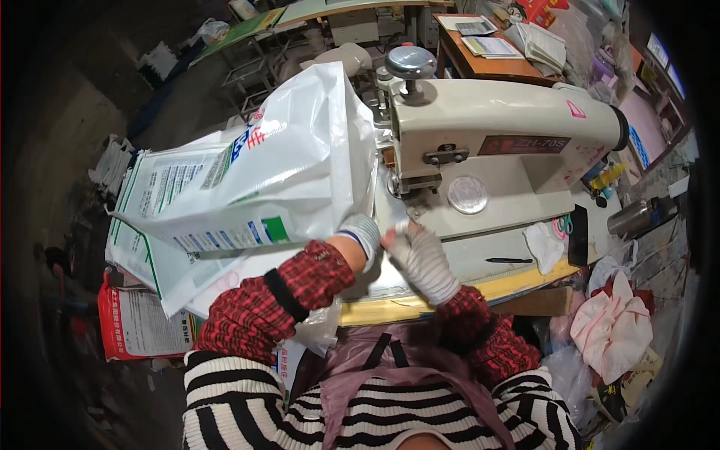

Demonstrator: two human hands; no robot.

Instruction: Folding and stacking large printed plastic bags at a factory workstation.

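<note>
Nearest are the two gloved hands, just in front of the machine. The left hand (362,234) is closed on the lower edge of the white woven bag (277,180), fingers wrapped under it. The right hand (420,255) pinches the same edge just beside, thumb and fingers together on the fabric. The bag is on the table left of the sewing machine (495,150), its edge close to the needle area, its body raised and folded back to the left.

To do this step well, I think both hands must keep the edge flat and tight btw. them, w/o wrinkles, and feed it straight under the foot.

Count: 2 hands, 1 bag in hand, 1 machine, 1 black pen (508,260) on the table (450,289). More printed bags (139,225) lie under and left; number I cannot tell. Far right, 1 metal flask (637,216).
</note>
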